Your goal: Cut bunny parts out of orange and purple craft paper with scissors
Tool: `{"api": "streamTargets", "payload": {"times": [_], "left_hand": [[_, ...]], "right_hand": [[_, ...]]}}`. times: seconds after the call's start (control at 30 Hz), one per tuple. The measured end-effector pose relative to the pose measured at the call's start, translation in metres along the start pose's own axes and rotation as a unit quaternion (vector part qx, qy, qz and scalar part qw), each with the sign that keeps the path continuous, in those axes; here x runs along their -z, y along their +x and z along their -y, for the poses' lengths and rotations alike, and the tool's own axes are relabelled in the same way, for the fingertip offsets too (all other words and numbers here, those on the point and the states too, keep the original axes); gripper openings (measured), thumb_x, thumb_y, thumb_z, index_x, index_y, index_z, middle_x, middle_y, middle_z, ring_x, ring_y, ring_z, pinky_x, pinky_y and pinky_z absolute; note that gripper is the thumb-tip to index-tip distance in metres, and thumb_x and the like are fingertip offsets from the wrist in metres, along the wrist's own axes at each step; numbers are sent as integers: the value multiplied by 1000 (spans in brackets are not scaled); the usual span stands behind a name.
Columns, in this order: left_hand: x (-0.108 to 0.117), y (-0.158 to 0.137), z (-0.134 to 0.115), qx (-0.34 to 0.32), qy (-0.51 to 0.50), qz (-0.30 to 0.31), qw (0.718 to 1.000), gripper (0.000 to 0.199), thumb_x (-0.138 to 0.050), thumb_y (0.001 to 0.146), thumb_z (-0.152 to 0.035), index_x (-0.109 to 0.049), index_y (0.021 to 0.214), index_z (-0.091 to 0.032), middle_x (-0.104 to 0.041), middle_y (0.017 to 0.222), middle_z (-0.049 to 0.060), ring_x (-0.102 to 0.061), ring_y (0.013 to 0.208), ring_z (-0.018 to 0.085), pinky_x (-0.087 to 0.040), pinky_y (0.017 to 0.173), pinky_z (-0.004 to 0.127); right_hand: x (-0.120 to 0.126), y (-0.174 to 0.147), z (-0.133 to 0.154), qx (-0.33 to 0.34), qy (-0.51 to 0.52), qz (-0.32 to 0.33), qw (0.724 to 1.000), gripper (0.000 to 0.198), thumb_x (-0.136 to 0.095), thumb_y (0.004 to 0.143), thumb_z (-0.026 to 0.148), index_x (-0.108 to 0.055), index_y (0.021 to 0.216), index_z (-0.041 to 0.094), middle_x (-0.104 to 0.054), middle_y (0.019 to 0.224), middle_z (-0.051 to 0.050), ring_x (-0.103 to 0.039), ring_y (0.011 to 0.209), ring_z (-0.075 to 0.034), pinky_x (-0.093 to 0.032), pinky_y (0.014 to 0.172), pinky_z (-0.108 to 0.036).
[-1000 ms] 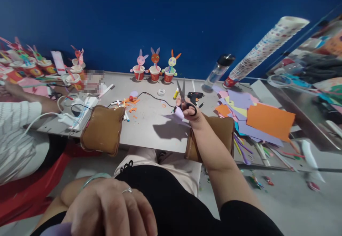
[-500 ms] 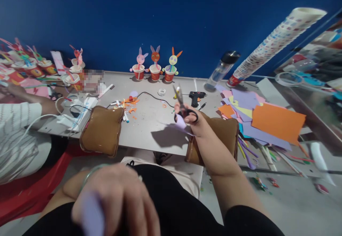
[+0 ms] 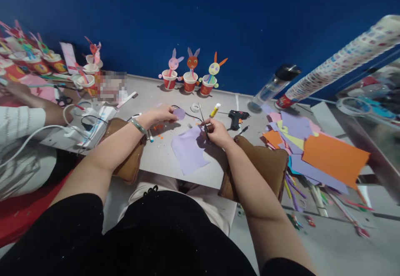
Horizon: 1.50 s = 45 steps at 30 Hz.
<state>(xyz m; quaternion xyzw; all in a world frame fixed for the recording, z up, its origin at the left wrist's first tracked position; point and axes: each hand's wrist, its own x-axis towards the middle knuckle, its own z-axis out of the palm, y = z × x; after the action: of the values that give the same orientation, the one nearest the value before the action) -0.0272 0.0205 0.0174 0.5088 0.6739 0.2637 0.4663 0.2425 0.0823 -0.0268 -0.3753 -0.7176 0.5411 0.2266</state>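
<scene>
My left hand [image 3: 161,115], with a green bangle at its wrist, pinches a small round piece of purple paper [image 3: 179,114] by its edge, over the table. A pair of scissors [image 3: 205,129] is in my right hand [image 3: 218,133], blades pointing up and away; whether the blades are apart is hard to make out. Below and between the hands, a larger purple paper sheet [image 3: 189,151] with cut edges lies on the table [image 3: 162,159]. Its upper right corner reaches to the scissors.
Three rabbit-decorated cups [image 3: 190,83] stand along the wall. A glue stick [image 3: 215,110], tape roll [image 3: 195,107] and glue gun [image 3: 237,117] lie beyond my right hand. Coloured paper [image 3: 336,155], a bottle [image 3: 275,86] and stacked cups [image 3: 340,63] are rightward. A co-worker's arm [image 3: 46,113] is at left.
My left hand has moved from close to the camera out over the table and now pinches the purple circle. The purple sheet now lies on the table. The scissors stay in my right hand.
</scene>
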Motion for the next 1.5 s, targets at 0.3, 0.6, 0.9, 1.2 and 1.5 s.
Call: {"api": "streamTargets", "payload": {"times": [0.3, 0.6, 0.9, 1.2, 1.5], "left_hand": [[-2, 5, 10, 34, 8, 77, 996, 18, -70, 72, -16, -68, 54, -13, -70, 62, 12, -55, 46, 13, -39, 51, 29], [0, 4, 18, -24, 121, 58, 991, 24, -71, 69, -17, -57, 49, -17, -56, 45, 2, -49, 41, 11, -32, 46, 27], [2, -5, 5, -1, 254, 87, 963, 25, -76, 66, -18, -53, 58, -19, -51, 53, -4, -46, 50, 11, -30, 52, 28], [-24, 3, 12, -185, 125, 23, 974, 49, -79, 71, -48, -70, 105, -14, -64, 76, 0, -55, 67, 13, -41, 65, 26], [-39, -11, 5, -214, 30, 226, 950, 32, -68, 79, -38, -50, 62, -17, -42, 59, -4, -38, 55, 8, -29, 52, 24]], "right_hand": [[-5, -1, -14, 42, -119, 53, 991, 29, -73, 69, 30, -66, 95, 21, -65, 61, 4, -54, 54, -13, -43, 57, -26], [-7, -1, -18, 52, -127, 50, 989, 30, -73, 69, 30, -67, 97, 19, -66, 64, 2, -56, 57, -14, -44, 58, -26], [-7, -2, -13, 47, -125, 50, 990, 30, -74, 68, 29, -66, 96, 20, -62, 61, 4, -53, 56, -13, -41, 57, -26], [-1, -5, 0, 13, 96, 24, 995, 49, -94, 55, 31, -66, 95, 22, -60, 60, 7, -53, 53, -10, -44, 53, -22], [6, -5, 2, 18, 197, -4, 980, 53, -99, 48, 29, -67, 89, 23, -64, 67, 7, -53, 46, -7, -44, 40, -20]]}}
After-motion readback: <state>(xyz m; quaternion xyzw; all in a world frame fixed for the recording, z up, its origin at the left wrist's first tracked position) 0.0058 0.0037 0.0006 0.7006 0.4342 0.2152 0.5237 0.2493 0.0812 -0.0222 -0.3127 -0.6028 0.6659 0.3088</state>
